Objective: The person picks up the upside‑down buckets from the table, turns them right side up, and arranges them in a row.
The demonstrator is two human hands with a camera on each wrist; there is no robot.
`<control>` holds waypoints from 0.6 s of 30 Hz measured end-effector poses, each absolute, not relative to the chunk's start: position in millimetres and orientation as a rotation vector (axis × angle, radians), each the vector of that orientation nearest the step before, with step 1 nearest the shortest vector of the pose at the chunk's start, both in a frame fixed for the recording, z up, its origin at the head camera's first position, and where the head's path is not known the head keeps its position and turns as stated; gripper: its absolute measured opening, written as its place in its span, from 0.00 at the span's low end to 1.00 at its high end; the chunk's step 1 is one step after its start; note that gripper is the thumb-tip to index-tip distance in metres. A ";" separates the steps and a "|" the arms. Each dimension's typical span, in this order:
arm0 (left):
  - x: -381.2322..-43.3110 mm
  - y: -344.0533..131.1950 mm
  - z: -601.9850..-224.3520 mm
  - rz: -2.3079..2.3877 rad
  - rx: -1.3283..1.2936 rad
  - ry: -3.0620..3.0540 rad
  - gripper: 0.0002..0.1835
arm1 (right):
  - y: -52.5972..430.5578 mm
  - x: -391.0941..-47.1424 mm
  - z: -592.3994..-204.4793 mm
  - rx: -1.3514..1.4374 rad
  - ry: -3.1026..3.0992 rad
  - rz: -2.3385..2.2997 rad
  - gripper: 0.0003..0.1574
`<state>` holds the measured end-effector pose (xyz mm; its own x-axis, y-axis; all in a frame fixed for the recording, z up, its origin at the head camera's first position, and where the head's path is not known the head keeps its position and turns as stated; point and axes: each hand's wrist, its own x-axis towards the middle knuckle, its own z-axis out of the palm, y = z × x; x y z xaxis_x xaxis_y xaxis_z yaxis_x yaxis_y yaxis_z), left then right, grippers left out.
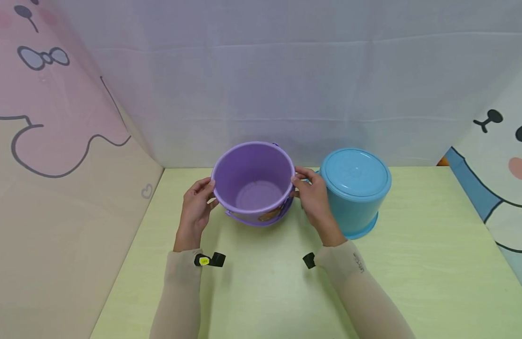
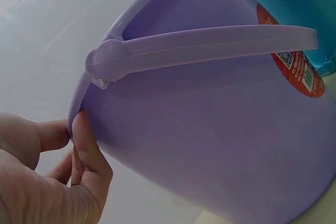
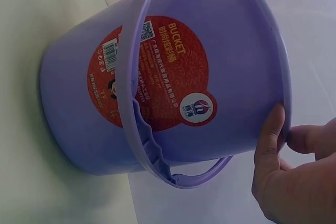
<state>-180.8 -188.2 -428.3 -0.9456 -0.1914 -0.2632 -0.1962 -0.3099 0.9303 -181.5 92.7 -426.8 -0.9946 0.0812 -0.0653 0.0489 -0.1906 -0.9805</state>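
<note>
A purple bucket [image 1: 254, 179] stands on the table in the head view, its mouth turned up and its inside bare. My left hand [image 1: 196, 207] pinches the rim on the left side, thumb and fingers on either face of the wall. On the right side, my right hand [image 1: 314, 197] pinches the rim the same way. The bucket's handle [image 2: 205, 48] hangs down along the near side. A red label [image 3: 152, 74] with print and a code shows on the bucket's wall in the right wrist view, partly covered by the handle.
A blue bucket [image 1: 354, 212] with a flat round top stands close to the right of my right hand. The pale yellow table [image 1: 261, 292] ends at a white cloth wall [image 1: 261, 84]. Panels with cartoon animals [image 1: 44, 117] rise at both sides.
</note>
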 end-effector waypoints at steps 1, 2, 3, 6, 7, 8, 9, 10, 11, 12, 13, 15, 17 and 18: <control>-181.2 -188.1 -428.4 2.488 -0.520 1.840 0.06 | 92.4 -181.7 -426.5 -0.165 -1.988 2.397 0.23; -181.6 -187.8 -428.3 2.489 -0.525 1.838 0.06 | 92.0 -181.9 -426.3 -0.168 -1.993 2.389 0.23; -182.0 -187.8 -428.5 2.491 -0.529 1.836 0.06 | 91.6 -181.9 -425.9 -0.170 -1.997 2.381 0.23; -183.3 -187.2 -429.0 2.492 -0.541 1.834 0.07 | 90.5 -181.8 -424.7 -0.177 -2.013 2.353 0.22; -183.6 -187.2 -429.3 2.490 -0.544 1.837 0.09 | 90.1 -181.8 -424.3 -0.181 -2.017 2.345 0.22; -184.0 -187.2 -429.4 2.487 -0.551 1.840 0.10 | 89.7 -181.9 -424.0 -0.182 -2.023 2.338 0.22; -184.2 -187.2 -429.7 2.482 -0.555 1.844 0.11 | 89.3 -182.0 -423.7 -0.185 -2.026 2.334 0.23; -184.6 -187.2 -429.9 2.476 -0.559 1.850 0.12 | 88.8 -182.1 -423.4 -0.188 -2.030 2.328 0.23; -184.9 -187.2 -430.1 2.470 -0.562 1.856 0.13 | 88.4 -182.3 -423.1 -0.193 -2.035 2.322 0.23; -185.3 -187.3 -430.3 2.463 -0.565 1.861 0.15 | 88.0 -182.5 -422.8 -0.196 -2.037 2.318 0.23; -185.6 -187.5 -430.5 2.457 -0.567 1.865 0.16 | 87.8 -182.8 -422.7 -0.197 -2.040 2.314 0.23; -186.3 -187.6 -430.8 2.449 -0.573 1.871 0.17 | 87.3 -183.3 -422.4 -0.196 -2.045 2.309 0.23; -186.9 -187.7 -430.6 2.444 -0.578 1.871 0.18 | 87.1 -184.2 -422.2 -0.196 -2.048 2.307 0.23; -187.2 -187.6 -430.3 2.441 -0.582 1.873 0.18 | 87.0 -184.6 -422.0 -0.195 -2.049 2.305 0.23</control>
<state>-187.2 -187.6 -430.3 -0.9309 -0.2139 -0.2960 -0.2306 -0.2845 0.9305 -184.6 87.0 -422.0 -0.9907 0.1217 -0.0606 0.0460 -0.1200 -0.9917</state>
